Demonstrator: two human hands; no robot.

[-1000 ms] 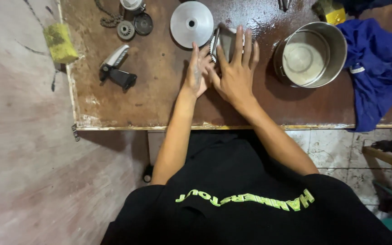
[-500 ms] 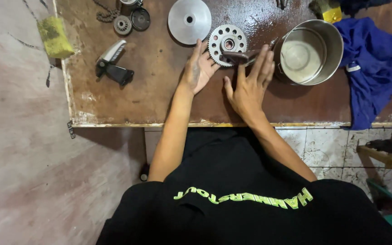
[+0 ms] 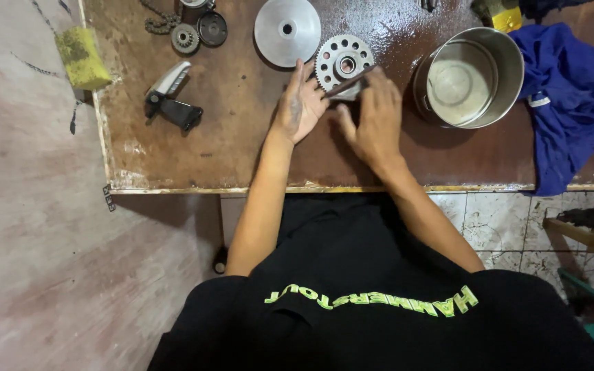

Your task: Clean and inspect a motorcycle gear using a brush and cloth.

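Fingers of right hand [image 3: 378, 117] hold thin rod [image 3: 349, 81] slanting up-right across gear [image 3: 342, 63].

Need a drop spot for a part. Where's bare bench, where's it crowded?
Free: the brown tabletop between the black-handled tool and the left hand, and the front strip below the steel pot. Crowded: the far edge, with small gears, disc, sprocket by the right hand.

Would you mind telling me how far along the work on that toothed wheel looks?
Loose parts already lie out: a smooth disc and small gears. In hand: left hand steadies the toothed wheel, right hand holds a thin tool across it. Nothing looks joined yet.
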